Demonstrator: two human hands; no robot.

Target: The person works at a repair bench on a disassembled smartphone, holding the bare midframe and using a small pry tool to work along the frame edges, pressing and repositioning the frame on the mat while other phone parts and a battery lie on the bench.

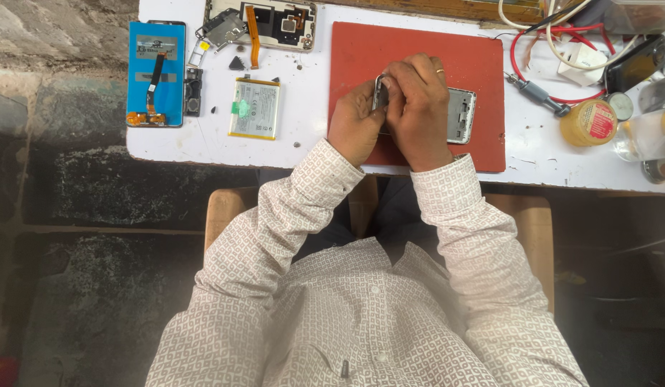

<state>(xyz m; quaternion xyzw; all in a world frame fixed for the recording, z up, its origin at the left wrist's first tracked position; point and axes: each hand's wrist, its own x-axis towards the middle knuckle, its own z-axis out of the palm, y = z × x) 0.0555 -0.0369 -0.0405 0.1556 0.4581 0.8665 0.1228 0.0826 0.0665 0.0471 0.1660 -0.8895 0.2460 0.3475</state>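
Both hands are closed around a silver metal phone frame (pixel 461 115) on the red rubber mat (pixel 483 61): left hand (pixel 355 118) holds its edge, right hand (pixel 418 107) presses beside it. Farther left lies a flat silver battery (pixel 254 108), beyond it a blue-backed phone screen (pixel 155 73).

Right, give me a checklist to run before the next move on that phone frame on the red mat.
1. Both hands on the work: left hand and right hand meet over the phone frame. Ok.
2. Frame resting fully on the red mat: ok.
3. What the fingers pinch at the frame's left end: a small metal part, hidden mostly. Cannot tell.
4. Battery lying apart from the mat, on the white table: ok.
5. Small loose bits scattered on the table near the battery: not ok.
6. Screwdriver lying just right of the mat: ok.
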